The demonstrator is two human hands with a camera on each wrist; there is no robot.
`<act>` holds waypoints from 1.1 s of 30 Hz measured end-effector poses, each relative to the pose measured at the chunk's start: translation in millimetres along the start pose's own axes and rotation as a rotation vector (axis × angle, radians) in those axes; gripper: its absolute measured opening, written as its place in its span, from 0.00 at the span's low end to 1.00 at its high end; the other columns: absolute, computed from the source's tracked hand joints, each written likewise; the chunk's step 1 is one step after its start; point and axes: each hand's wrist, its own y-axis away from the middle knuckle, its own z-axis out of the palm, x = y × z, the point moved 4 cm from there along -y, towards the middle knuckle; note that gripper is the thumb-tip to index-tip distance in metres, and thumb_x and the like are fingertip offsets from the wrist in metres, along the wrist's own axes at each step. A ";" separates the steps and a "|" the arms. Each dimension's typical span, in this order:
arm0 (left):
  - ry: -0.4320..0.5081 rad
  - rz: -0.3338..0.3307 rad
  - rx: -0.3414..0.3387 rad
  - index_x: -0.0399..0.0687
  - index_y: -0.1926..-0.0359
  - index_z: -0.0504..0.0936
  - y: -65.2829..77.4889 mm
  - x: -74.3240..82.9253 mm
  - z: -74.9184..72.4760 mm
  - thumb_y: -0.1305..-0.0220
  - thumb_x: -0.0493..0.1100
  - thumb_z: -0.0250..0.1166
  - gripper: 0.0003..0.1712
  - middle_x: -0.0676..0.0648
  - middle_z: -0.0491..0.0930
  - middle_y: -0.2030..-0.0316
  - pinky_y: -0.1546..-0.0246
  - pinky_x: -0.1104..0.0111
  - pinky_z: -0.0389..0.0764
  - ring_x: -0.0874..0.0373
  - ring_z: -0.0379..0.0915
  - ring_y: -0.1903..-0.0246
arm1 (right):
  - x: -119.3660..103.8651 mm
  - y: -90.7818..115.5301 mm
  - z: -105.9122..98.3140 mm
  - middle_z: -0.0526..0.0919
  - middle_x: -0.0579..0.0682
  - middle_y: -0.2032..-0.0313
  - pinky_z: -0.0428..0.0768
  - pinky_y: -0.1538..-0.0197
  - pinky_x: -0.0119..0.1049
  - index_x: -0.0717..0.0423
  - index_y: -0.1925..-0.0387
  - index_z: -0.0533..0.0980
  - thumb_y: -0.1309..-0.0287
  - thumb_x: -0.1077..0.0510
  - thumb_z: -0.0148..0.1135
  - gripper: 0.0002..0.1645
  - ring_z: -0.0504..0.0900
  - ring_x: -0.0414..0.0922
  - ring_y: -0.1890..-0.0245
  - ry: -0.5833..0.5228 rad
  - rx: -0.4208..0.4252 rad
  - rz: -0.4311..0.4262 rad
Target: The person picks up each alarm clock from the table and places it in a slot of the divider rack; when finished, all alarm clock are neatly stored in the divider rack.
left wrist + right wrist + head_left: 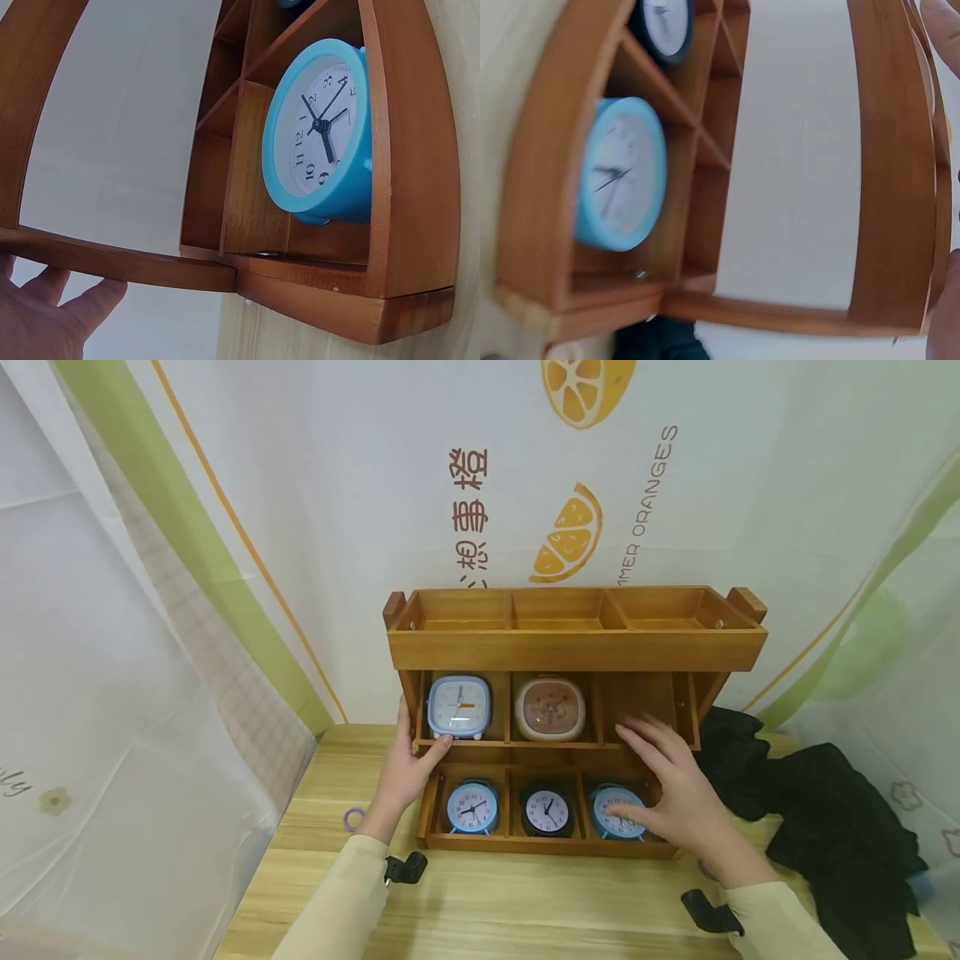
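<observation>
A brown wooden three-tier organizer (577, 652) stands on the table, each tier split into three compartments. My left hand (405, 777) grips its left side at the middle tier, thumb at the front edge and fingers along the side bar (112, 262). Beside that thumb is a square clock (459, 706) with a pale blue rim; a beige-rimmed clock (550, 709) sits in the middle compartment. My right hand (678, 793), fingers spread and holding nothing, hovers before the right compartments. It partly overlaps a round blue alarm clock (611, 802) in the bottom tier.
The bottom tier also holds a blue alarm clock (472, 807) and a black alarm clock (547, 810). Black cloth (840, 827) lies at the table's right. A purple ring (352, 819) lies left of the organizer. A printed curtain (337, 485) hangs behind.
</observation>
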 end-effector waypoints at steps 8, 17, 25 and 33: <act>-0.009 -0.006 -0.007 0.60 0.15 0.29 0.9 -1.8 -0.4 0.28 0.58 0.68 0.62 0.43 0.36 0.17 0.26 0.44 0.61 0.37 0.45 0.21 | 3.2 52.6 -13.1 0.66 0.60 0.26 0.55 0.23 0.61 0.54 0.23 0.67 0.54 0.25 0.74 0.64 0.55 0.61 0.22 -0.023 -0.024 0.176; -0.012 -0.011 -0.015 0.57 0.15 0.29 2.7 -1.6 0.2 0.28 0.59 0.67 0.62 0.42 0.36 0.17 0.26 0.43 0.61 0.35 0.44 0.21 | 19.5 139.3 -16.6 0.64 0.66 0.28 0.56 0.40 0.81 0.53 0.20 0.61 0.73 0.51 0.92 0.76 0.56 0.68 0.28 -0.074 -0.147 0.356; -0.024 -0.010 -0.006 0.55 0.15 0.30 3.3 -0.9 -2.2 0.28 0.58 0.67 0.62 0.42 0.36 0.17 0.27 0.42 0.61 0.35 0.44 0.21 | 44.2 200.5 -12.0 0.68 0.69 0.38 0.53 0.35 0.64 0.63 0.23 0.61 0.82 0.46 0.93 0.81 0.42 0.20 0.30 -0.014 -0.160 0.342; -0.025 -0.020 -0.012 0.57 0.15 0.29 3.2 -0.5 -0.6 0.28 0.60 0.67 0.63 0.42 0.36 0.17 0.27 0.43 0.62 0.35 0.45 0.21 | 63.5 231.3 -11.1 0.68 0.73 0.36 0.58 0.42 0.77 0.64 0.24 0.61 0.68 0.43 0.89 0.73 0.63 0.68 0.34 0.030 -0.315 0.548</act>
